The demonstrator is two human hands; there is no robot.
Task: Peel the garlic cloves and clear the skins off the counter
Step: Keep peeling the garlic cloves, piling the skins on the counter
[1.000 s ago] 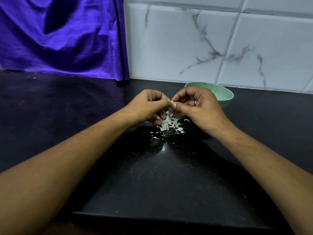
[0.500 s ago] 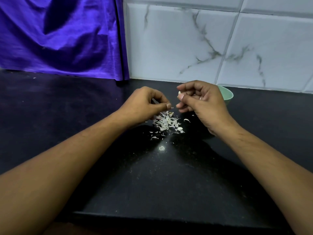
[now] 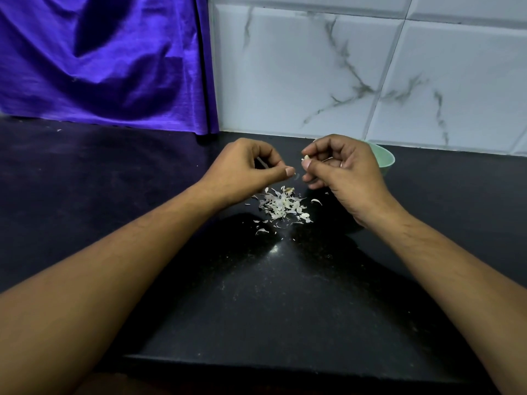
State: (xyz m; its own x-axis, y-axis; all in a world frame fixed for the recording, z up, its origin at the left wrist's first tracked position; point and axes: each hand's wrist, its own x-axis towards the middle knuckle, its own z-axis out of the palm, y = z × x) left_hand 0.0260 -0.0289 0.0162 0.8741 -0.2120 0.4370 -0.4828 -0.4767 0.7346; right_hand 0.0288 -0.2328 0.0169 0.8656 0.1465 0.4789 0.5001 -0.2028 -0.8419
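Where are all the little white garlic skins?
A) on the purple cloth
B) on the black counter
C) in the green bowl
B: the garlic skins lie heaped on the black counter, between the left hand and the right hand, outside the green bowl.

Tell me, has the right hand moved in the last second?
Yes. The right hand, pinching the garlic clove, has shifted away from the left hand toward the green bowl, now hiding most of it.

Before me: worktop point(image 3: 256, 295), black speckled stone, polished and glossy; garlic skins point(image 3: 281, 206), thin, papery, matt; cloth point(image 3: 114, 67), purple, satin sheen; wall tiles point(image 3: 299, 67), smooth marble-look glaze; bowl point(image 3: 385, 161), pale green, smooth.
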